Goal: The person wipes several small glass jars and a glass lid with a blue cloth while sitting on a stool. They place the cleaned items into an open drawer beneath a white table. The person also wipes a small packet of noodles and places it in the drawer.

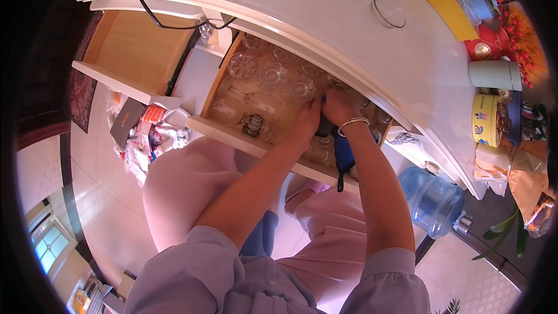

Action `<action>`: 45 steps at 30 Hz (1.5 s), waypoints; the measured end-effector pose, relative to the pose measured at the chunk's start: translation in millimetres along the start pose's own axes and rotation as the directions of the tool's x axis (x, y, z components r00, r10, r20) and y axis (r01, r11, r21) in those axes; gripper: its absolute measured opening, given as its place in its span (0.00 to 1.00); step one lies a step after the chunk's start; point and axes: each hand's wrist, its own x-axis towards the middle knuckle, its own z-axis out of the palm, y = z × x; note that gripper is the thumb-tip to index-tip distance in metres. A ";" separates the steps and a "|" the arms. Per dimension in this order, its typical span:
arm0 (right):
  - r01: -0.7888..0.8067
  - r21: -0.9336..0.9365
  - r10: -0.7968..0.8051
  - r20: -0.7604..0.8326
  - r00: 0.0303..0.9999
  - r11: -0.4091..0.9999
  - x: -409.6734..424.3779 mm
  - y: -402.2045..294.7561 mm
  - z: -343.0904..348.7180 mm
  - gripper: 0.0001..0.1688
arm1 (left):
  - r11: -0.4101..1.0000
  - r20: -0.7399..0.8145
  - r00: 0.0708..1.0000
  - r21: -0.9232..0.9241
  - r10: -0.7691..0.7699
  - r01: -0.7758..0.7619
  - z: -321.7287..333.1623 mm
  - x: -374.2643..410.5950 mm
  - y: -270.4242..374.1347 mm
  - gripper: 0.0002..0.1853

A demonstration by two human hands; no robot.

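An open wooden drawer [257,150] with a white front lies before me, holding several clear glasses [274,74] and glass cups. Both my hands reach into its right part. My left hand [311,120] is at a dark item [324,126], its fingers mostly hidden. My right hand [340,104], with a bangle at the wrist, is bent down close beside it at a bit of blue; its fingertips are hidden. Under my right wrist a blue fabric pouch [343,152] with a dark loop hangs over the drawer's front edge. A dark metallic round object [253,124] lies near the front left.
A second open drawer [139,52] stands at the left, above a heaped bag of packages [152,135]. On the white countertop [331,22] are a glass bowl [388,11], a yellow tin [486,120] and a pale canister [495,75]. A blue water jug [429,200] stands right.
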 end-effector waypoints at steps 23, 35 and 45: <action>0.195 0.366 -0.065 -0.337 0.939 0.910 -108.1 -28.4 -57.5 0.22 | 0.985 0.210 0.962 -0.027 0.173 -0.171 1.9 -88.1 52.8 0.25; 0.391 0.593 0.121 -0.642 0.757 0.704 -134.3 -50.4 -158.7 0.36 | 0.611 0.267 0.642 0.200 0.718 -0.766 26.4 -113.0 166.5 0.27; 0.184 0.646 0.245 -0.515 0.822 0.740 -70.7 -28.3 -178.8 0.42 | 0.374 0.272 0.594 0.564 0.757 -0.736 49.3 -38.2 211.0 0.36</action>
